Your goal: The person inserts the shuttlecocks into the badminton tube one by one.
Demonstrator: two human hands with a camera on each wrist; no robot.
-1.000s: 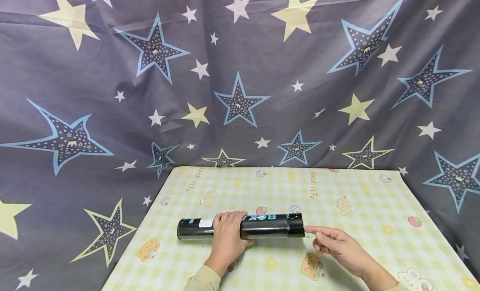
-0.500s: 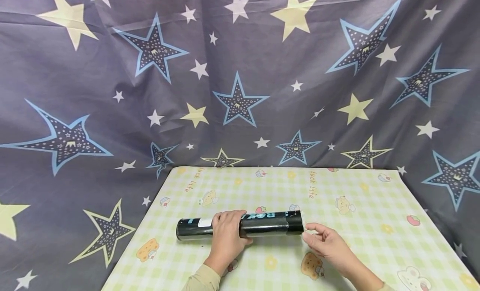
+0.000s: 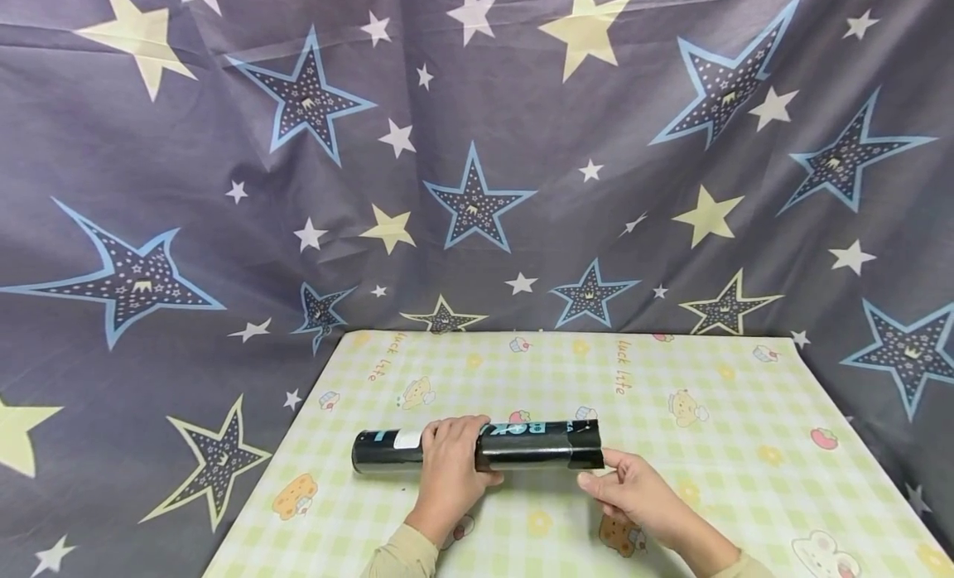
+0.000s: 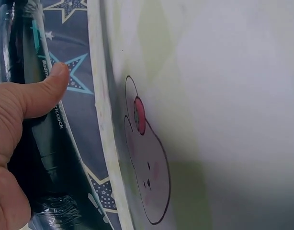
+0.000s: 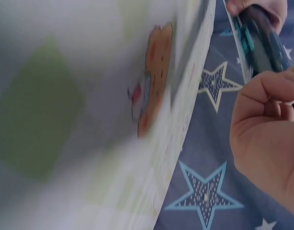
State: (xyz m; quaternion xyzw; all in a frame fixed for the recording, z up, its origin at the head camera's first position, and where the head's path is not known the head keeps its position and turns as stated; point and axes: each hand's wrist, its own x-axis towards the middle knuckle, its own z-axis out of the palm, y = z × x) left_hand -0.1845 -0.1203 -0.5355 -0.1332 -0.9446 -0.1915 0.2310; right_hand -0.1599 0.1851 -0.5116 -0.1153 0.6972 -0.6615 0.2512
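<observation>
A long black badminton shuttlecock tube (image 3: 532,451) with teal lettering and a white label lies crosswise over the table in the head view. My left hand (image 3: 451,470) grips it around its left-middle part, thumb on the near side. Printing on the tube shows beside that thumb in the left wrist view. At the tube's right end is my right hand (image 3: 641,497), its index finger at the end face and its thumb below the edge, pinching the rim. The right wrist view shows this hand's curled fingers (image 5: 262,93) against the tube. The inside of the tube is hidden.
A green-and-white checked cloth (image 3: 551,371) with cartoon prints covers the table. Behind and beside it hangs a dark grey curtain (image 3: 507,106) patterned with stars, close to the table's back edge.
My right hand has moved left, from a pointing index finger at the tube's end to thumb and index finger pinching its rim. The left hand keeps its grip.
</observation>
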